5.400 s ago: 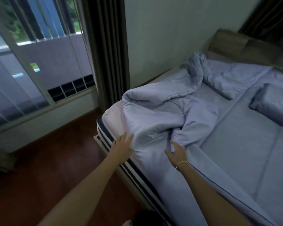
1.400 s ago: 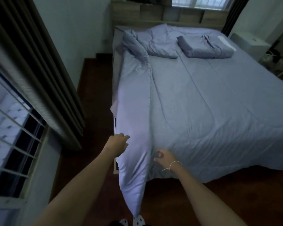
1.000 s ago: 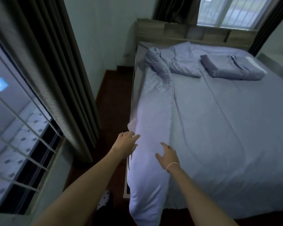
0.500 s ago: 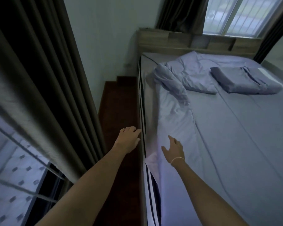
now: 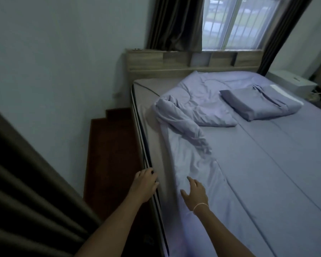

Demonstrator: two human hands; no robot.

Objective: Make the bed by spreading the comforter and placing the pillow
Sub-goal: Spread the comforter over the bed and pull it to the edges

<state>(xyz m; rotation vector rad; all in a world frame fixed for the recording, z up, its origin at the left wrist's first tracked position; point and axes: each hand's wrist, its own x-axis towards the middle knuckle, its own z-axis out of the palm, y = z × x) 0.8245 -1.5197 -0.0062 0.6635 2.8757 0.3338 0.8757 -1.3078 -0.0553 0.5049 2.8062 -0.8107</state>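
While both arms are reaching forward along the near side of the bed, the left hand (image 5: 145, 184) is hovering at the mattress edge (image 5: 137, 115) with its fingers loosely bent and close together, gripping nothing; whether they are touching the striped piping is hard to tell. The right hand (image 5: 195, 194), with a thin bracelet (image 5: 200, 205) at the wrist, is lying over the comforter (image 5: 267, 164) with its fingers spread apart and straight, holding nothing.

No writing or label is readable anywhere; a small dark mark on the white box (image 5: 293, 81) far beyond the fingers is too blurred to read.

Ahead of the right fingertips the comforter's edge is running in a wrinkled strip toward the head of the bed, ending in a twisted, bunched corner (image 5: 180, 119) well beyond both hands. To the left of that strip a band of bare mattress is showing, right up to the edge beside the left fingers. The pillow (image 5: 259, 104) is lying flat on the comforter, far ahead and to the right of the right hand, near the wooden headboard (image 5: 174, 62).

Left of the left hand, a narrow lane of dark red floor (image 5: 109, 154) is running between the mattress side and the wall (image 5: 54, 62), with a dark curtain (image 5: 26, 191) crowding the near left. Another curtain (image 5: 174, 23) and a window (image 5: 235, 23) are standing behind the headboard.
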